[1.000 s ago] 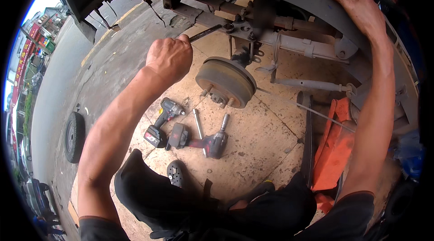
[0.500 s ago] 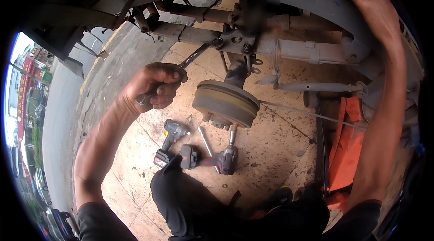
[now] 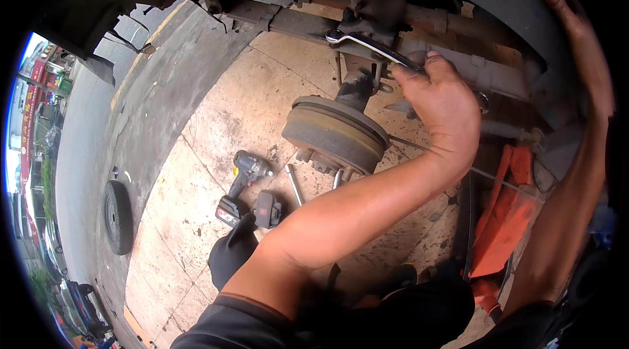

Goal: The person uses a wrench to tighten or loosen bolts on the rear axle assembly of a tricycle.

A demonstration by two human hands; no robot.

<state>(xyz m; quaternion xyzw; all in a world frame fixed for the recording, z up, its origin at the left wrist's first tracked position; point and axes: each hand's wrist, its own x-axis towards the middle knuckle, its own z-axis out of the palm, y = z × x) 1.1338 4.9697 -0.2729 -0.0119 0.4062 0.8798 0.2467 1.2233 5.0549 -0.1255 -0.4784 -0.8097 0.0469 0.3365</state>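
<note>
My left hand [image 3: 445, 97] reaches across to the right and is closed around a ring wrench [image 3: 373, 43]. One ring end of the wrench is at the fittings of the clamp plate on the leaf spring [image 3: 298, 25]; its other end pokes out beyond my wrist. Just below lies the brake drum [image 3: 337, 133] on its axle, with studs facing me. High on the right, my right hand [image 3: 573, 18] rests on the edge of the grey wheel arch [image 3: 485, 8], thumb stretched out. Its other fingers are partly hidden.
A cordless impact wrench [image 3: 249, 167], a battery-like block [image 3: 267, 209] and a metal bar [image 3: 293, 182] lie on the stained floor tiles. At the right stands a red-orange jack [image 3: 501, 218]. A tyre [image 3: 118, 218] is at the left, near the road.
My left hand has swung the wrench from the left of the clamp plate round to its right. My left forearm now covers the second impact wrench. My right hand has shifted slightly outward.
</note>
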